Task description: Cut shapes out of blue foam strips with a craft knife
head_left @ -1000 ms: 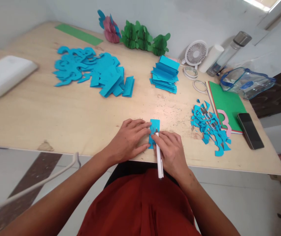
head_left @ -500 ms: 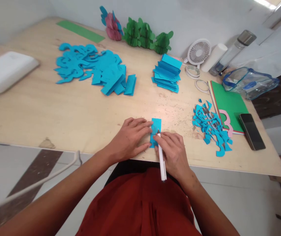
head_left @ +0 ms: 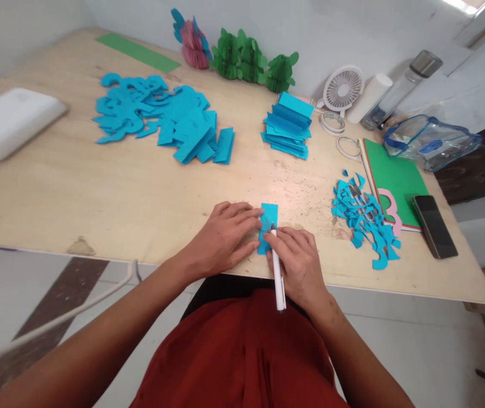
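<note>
A small blue paper strip (head_left: pixel 270 212) lies upright in front of me near the table's front edge, with faint lines on it. My left hand (head_left: pixel 229 235) rests flat with fingers spread, its fingertips on the strip's left edge. In my right hand (head_left: pixel 297 258) is a white pen (head_left: pixel 277 277), its dark tip touching or just over the strip and its barrel pointing back toward me. Part of the strip's lower right is hidden by my right fingers.
Blue cut-out shapes (head_left: pixel 140 107) are piled at the back left, and folded blue papers (head_left: pixel 287 127) are stacked behind. Blue scraps (head_left: pixel 364 209) lie at right beside a green sheet (head_left: pixel 399 175) and a phone (head_left: pixel 435 226). Paper figures (head_left: pixel 249 59), a fan (head_left: pixel 343 89) and a bottle (head_left: pixel 404 88) line the wall.
The pen tip has shifted very slightly on the strip. Both hands stay almost in the same place.
</note>
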Tool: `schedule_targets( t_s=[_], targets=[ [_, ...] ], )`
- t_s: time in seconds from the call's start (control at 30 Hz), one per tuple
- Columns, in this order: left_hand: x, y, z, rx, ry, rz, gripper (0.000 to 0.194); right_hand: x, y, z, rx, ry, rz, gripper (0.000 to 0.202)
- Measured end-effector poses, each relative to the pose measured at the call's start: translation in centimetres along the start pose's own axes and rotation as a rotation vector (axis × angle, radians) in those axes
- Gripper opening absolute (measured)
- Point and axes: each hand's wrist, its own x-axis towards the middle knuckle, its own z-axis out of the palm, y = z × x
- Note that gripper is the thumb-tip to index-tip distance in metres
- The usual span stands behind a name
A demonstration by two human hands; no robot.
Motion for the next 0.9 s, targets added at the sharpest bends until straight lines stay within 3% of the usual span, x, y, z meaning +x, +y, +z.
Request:
schedule_targets(
  t_s=[0.27,0.9],
  targets=[
    [0.01,0.2,0.51,0.088,0.082,0.056,0.032,-0.08,-0.04,0.04,0.011,0.003,0.01,0.032],
    [-0.12,0.57,0.33,0.157,0.056,0.054,0.038,0.05,-0.12,0.02,0.039,-0.002,0.009,0.028]
  ],
)
